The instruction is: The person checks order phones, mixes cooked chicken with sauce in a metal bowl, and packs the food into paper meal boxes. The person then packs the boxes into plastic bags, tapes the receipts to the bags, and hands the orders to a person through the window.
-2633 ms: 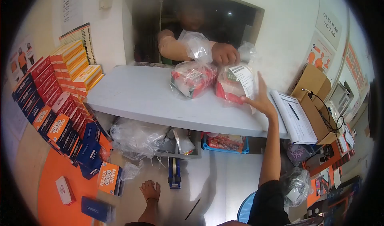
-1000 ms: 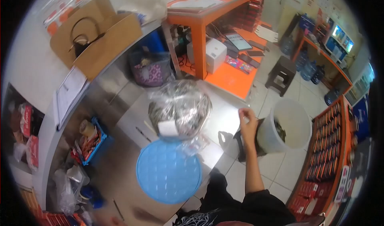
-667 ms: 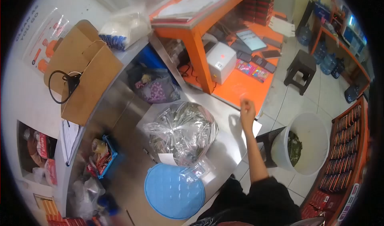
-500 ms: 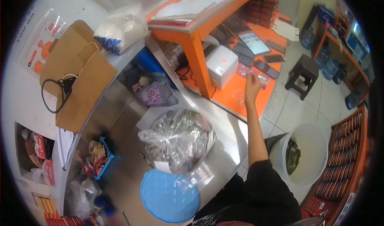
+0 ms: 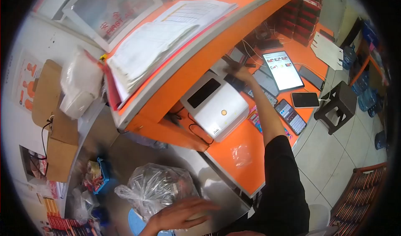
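My right hand [image 5: 239,70] reaches over the orange desk [image 5: 221,153], just behind a white label printer [image 5: 219,106]. Its fingers are in shadow beside dark phones, and I cannot make out whether they grip anything. My left hand [image 5: 188,213] is low in the view, fingers stretched out and holding nothing. It hovers at the near side of a tied clear plastic bag [image 5: 156,188] with dark green contents; whether it touches the bag is unclear. Beneath the bag, a blue round lid [image 5: 135,223] shows in part. A lit tablet [image 5: 283,71] and a lit phone [image 5: 291,117] lie right of my right forearm.
An orange shelf [image 5: 184,96] with papers [image 5: 154,48] overhangs the desk's left side. A power bank or phone [image 5: 305,100] with a cable lies near the desk edge. A dark stool [image 5: 339,106] stands on the tiled floor, and red boxes [image 5: 300,19] are stacked behind.
The view has moved closer to the desk. My right hand has gone from the colourful packet to behind the printer. My left hand has come into view by the bag.
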{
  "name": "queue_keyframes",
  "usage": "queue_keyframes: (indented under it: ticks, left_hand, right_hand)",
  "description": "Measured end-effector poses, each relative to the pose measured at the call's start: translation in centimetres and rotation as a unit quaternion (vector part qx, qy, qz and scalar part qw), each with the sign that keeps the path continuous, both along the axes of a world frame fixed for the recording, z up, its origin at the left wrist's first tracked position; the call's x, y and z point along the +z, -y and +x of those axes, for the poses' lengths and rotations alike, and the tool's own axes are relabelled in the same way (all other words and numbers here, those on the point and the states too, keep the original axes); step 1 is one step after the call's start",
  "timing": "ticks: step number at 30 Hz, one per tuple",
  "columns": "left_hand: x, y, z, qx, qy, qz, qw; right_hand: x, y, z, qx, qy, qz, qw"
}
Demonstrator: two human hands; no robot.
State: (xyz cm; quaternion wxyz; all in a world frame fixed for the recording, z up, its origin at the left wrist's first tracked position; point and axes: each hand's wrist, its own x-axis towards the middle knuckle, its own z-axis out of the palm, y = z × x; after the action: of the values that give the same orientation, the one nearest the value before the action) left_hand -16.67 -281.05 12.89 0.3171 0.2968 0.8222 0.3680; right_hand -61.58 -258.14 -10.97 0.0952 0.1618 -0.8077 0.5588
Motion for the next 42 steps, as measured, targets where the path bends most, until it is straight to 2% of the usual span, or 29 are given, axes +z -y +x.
queue_keyframes:
  ticks: [2,4,5,7,9,10,12,13,15,16,17,18,19,21,23,24,26,27,29,30,31,33,36,37,38,39,40,41,42]
  left_hand:
    - [-5.0,-4.3,-2.7,-0.08,-0.042,0.004,0.996]
    - [-7.8,-9.2,-6.1,-0.16,-0.04,-0.073,0.984]
    - [-10.1,-11.3,-7.6,-0.153,-0.035,-0.087,0.984]
    - [-13.6,-15.4,-11.1,-0.147,-0.041,-0.157,0.976]
    - [-16.5,-18.3,-14.4,-0.154,-0.097,-0.262,0.948]
    - [-17.7,-19.1,-15.8,-0.159,-0.145,-0.308,0.927]
    - [-18.3,-20.4,-17.8,-0.018,-0.126,-0.278,0.952]
    - [-19.9,-20.7,-18.7,-0.016,-0.126,-0.278,0.952]
    - [-24.7,-20.4,-21.2,-0.018,-0.347,-0.174,0.921]
    - [-26.2,-20.7,-22.5,-0.016,-0.351,-0.175,0.92]
    - [-27.4,-21.1,-23.7,0.071,-0.345,-0.151,0.924]
    - [-27.7,-21.6,-24.8,0.16,-0.336,-0.124,0.92]
    - [-27.1,-22.1,-25.6,0.165,-0.34,-0.12,0.918]
    - [-25.6,-23.1,-27.4,0.262,-0.408,-0.188,0.854]
    - [-26.7,-23.2,-30.3,0.286,-0.387,-0.216,0.85]
    - [-27.3,-23.1,-31.3,0.294,-0.385,-0.209,0.849]
    - [-28.5,-23.0,-32.5,0.324,-0.402,-0.188,0.835]
    - [-28.8,-23.3,-32.8,0.342,-0.413,-0.173,0.826]
    - [-29.7,-23.4,-33.4,0.378,-0.429,-0.139,0.809]
    - [-29.8,-23.6,-33.8,0.396,-0.436,-0.12,0.799]
    - [-30.0,-23.8,-34.1,0.412,-0.444,-0.104,0.789]
    - [-29.9,-23.9,-34.9,0.447,-0.456,-0.069,0.766]
    - [-28.0,-23.9,-35.0,0.469,-0.455,-0.05,0.756]
    - [-27.0,-23.9,-34.7,0.461,-0.443,-0.149,0.754]
    - [-26.2,-23.7,-34.8,0.45,-0.426,-0.247,0.745]
    - [-25.5,-23.6,-35.1,0.414,-0.307,-0.326,0.792]
    - [-25.7,-23.1,-35.2,0.401,-0.317,-0.293,0.808]
    - [-26.4,-22.9,-35.5,0.387,-0.329,-0.259,0.821]
    - [-26.6,-22.9,-35.5,0.366,-0.314,-0.306,0.821]
  right_hand:
    - [0.3,0.4,-0.1,0.024,0.025,0.004,0.999]
    - [3.1,0.1,1.7,0.09,0.119,0.035,0.988]
    - [2.3,0.4,1.0,0.091,0.122,0.036,0.988]
    - [-0.1,0.7,-1.3,-0.056,-0.107,0.202,0.972]
    - [0.1,0.7,-1.5,-0.05,-0.119,0.202,0.971]
    - [0.5,1.0,-1.6,-0.047,-0.066,0.223,0.971]
    - [0.8,1.3,-1.5,-0.042,-0.015,0.241,0.969]
    - [0.9,1.2,-1.3,-0.037,-0.021,0.221,0.974]
    - [1.5,1.0,-0.6,-0.028,-0.036,0.178,0.983]
    - [3.4,-0.4,0.4,0.049,-0.036,0.076,0.995]
    - [4.4,-1.6,1.3,0.051,-0.041,0.078,0.995]
    - [5.0,-2.9,2.3,0.146,0.047,-0.01,0.988]
    - [5.9,-4.2,3.6,0.236,0.136,-0.096,0.957]
    - [9.9,-7.3,8.3,0.315,0.169,0.016,0.934]
    - [7.3,-8.7,9.6,0.317,0.082,0.107,0.939]
    - [7.6,-9.0,11.0,0.316,0.082,0.114,0.938]
    - [8.8,-10.1,13.8,0.339,0.0,-0.013,0.941]
    - [9.6,-11.0,14.6,0.336,0.002,-0.009,0.942]
    - [10.6,-13.2,16.4,0.318,0.109,0.061,0.94]
    - [10.6,-14.4,17.1,0.257,0.18,0.06,0.948]
    - [10.0,-15.5,17.7,0.254,0.184,0.064,0.947]
    - [8.4,-17.3,18.8,0.152,0.224,-0.136,0.953]
    - [2.9,-18.0,18.6,0.117,0.181,-0.192,0.957]
    - [1.2,-18.2,18.4,0.087,0.169,-0.237,0.953]
    - [0.1,-19.2,17.5,-0.047,0.165,-0.297,0.94]
    - [1.6,-19.2,17.0,-0.03,0.06,-0.53,0.845]
    - [-0.4,-21.8,16.2,0.02,0.001,-0.704,0.71]
    - [-2.3,-24.6,15.4,0.071,-0.057,-0.84,0.535]
    - [-1.2,-24.7,15.6,0.078,-0.06,-0.837,0.538]
